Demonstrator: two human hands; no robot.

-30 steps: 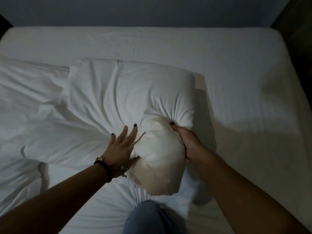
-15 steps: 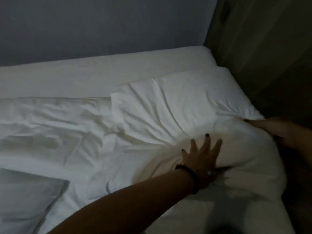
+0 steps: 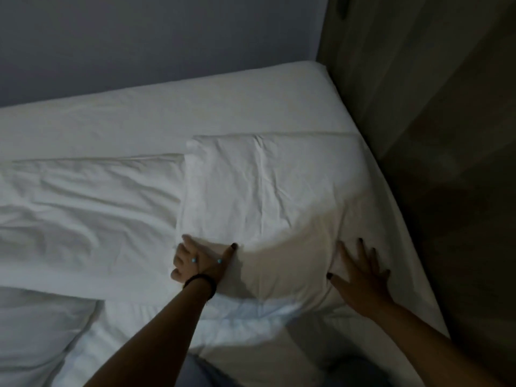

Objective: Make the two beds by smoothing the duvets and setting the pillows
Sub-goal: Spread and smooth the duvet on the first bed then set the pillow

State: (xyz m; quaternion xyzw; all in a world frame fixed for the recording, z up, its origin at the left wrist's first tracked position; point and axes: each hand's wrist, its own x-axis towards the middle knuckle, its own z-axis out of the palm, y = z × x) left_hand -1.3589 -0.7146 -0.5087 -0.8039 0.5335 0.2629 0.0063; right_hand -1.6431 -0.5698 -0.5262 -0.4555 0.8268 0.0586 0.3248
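My left hand grips the white pillow's near-left corner, my right hand presses flat and released on its right end, duvet rumpled alongside.

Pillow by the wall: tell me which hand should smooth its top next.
Right, probably. The right hand lies open and flat on the pillow, free to sweep upward. The left hand grips the pillow's near left corner beside the duvet.
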